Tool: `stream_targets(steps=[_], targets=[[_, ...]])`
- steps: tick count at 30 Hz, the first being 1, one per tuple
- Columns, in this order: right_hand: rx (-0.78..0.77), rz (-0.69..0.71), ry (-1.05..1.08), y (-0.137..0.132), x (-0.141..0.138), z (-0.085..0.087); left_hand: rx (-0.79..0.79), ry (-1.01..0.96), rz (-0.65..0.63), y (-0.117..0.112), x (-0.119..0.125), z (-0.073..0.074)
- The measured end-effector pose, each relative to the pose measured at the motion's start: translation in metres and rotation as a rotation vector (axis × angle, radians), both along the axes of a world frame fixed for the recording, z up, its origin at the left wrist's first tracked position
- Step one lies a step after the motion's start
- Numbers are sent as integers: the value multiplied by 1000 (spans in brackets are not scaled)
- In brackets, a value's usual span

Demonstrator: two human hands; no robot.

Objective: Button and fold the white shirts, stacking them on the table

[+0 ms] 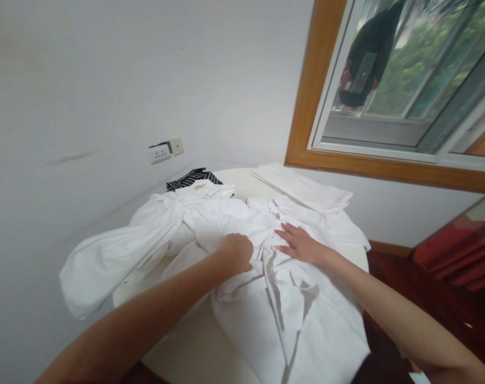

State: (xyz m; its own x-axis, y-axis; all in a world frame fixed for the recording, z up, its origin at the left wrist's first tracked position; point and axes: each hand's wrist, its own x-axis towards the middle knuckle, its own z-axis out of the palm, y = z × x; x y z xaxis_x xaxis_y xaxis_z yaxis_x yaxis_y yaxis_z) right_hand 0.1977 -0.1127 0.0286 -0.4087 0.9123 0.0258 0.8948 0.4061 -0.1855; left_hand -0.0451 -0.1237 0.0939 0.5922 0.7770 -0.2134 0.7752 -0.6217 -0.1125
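A crumpled white garment [330,314] lies spread over the table and hangs past its near edge, with folds and an opening down its middle. My left hand [237,253] is closed on its cloth left of the centre; the fingertips are mostly hidden. Fingers spread, my right hand [300,244] rests flat on the same cloth, a little to the right. Left of my hands, a white long sleeve [102,261] droops over the table's left edge. Whether it belongs to the same garment I cannot tell.
On the round cream table [202,341], a folded white cloth [306,186] lies at the back right and a black striped cloth [194,177] at the back left. Behind are a wall socket [159,153] and a wood-framed window [310,96]. Red fabric [458,248] is at right.
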Motion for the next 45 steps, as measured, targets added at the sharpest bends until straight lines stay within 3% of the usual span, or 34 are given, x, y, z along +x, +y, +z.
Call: stream_targets(steps=[3,6,9,11,13,16,17,19,24,26,29,31,38,41,45], targets=[[44,46,7,-7,4,-12,-28,-10,-58,7,-6,-2],[67,115,19,-10,6,-14,-166,-154,-106,24,-15,10],[86,147,29,-10,6,-14,-445,-383,-2,39,-13,29],[99,152,50,-10,6,-15,-614,-568,98,42,-2,33],[124,147,99,-9,5,-17,-779,-731,137,40,14,27],[186,170,248,-7,7,-18,-969,-792,59,33,33,6],[211,190,309,-6,9,-17,-960,-776,12,32,35,-1],[261,221,414,-6,12,-13,-794,-765,-81,35,33,-12],[208,202,510,-20,13,14,75,-727,-139,60,8,-37],[104,265,484,-30,11,25,235,-645,-160,68,0,-54],[-13,374,433,-45,8,32,241,-514,-168,68,-10,-79],[-69,406,419,-54,7,27,195,-461,-185,65,-18,-87],[-141,370,537,-72,17,-4,52,-409,-322,52,-47,-75],[-253,390,597,-73,33,0,24,-424,-376,50,-52,-74],[-497,389,582,-73,58,18,-2,-429,-462,48,-54,-73]])
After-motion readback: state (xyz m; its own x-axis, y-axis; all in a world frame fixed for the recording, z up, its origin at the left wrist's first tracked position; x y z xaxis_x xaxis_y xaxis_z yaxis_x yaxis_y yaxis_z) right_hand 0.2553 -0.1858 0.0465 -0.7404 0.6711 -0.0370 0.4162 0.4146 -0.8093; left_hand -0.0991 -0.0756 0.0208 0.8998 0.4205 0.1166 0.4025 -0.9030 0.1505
